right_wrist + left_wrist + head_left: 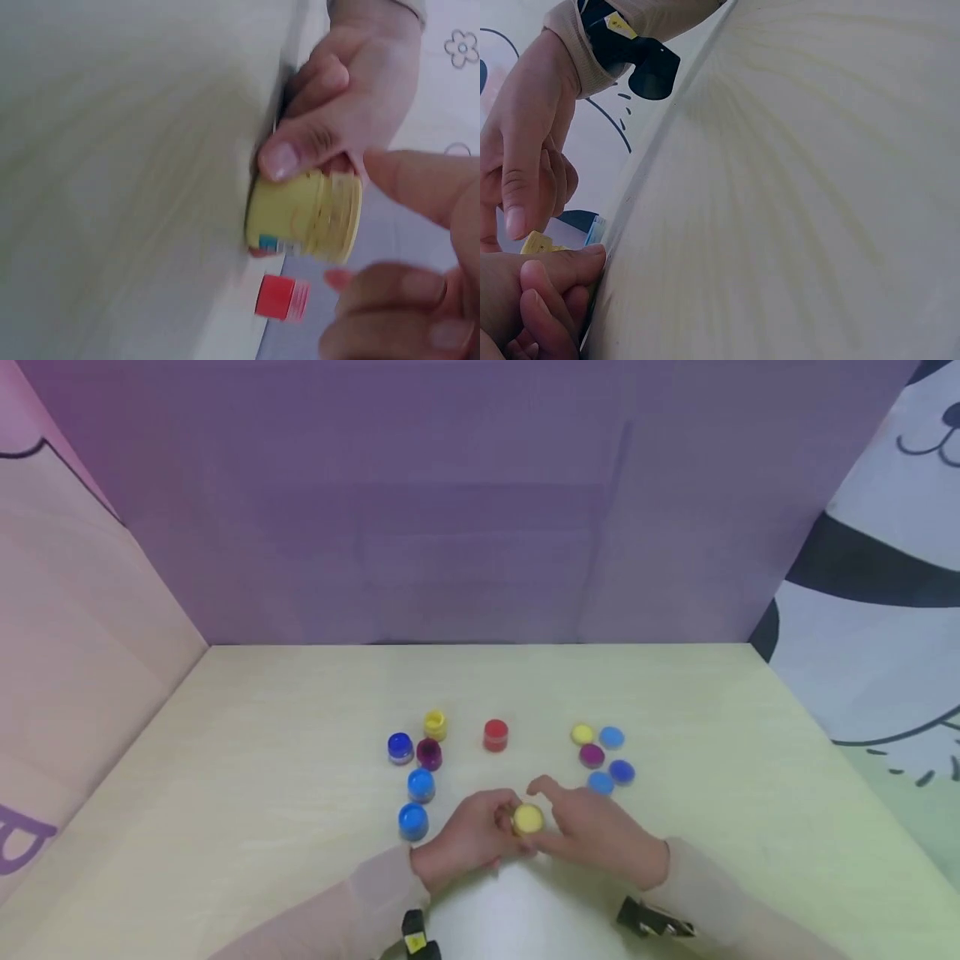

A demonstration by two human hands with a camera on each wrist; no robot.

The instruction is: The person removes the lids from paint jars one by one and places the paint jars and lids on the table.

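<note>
A small yellow paint jar with its lid on is gripped by my left hand, close over the front of the table. In the right wrist view, the left thumb presses the side of the jar, and its ridged lid faces my right hand. That right hand is beside the lid, thumb and index finger spread apart around it, the other fingers bent. Only a bit of the yellow jar shows in the left wrist view, behind the left hand.
Left of centre stand lidless jars: yellow, dark blue, magenta and two light blue ones. A red jar stands at the middle. Several loose lids lie to the right. A purple wall closes the back.
</note>
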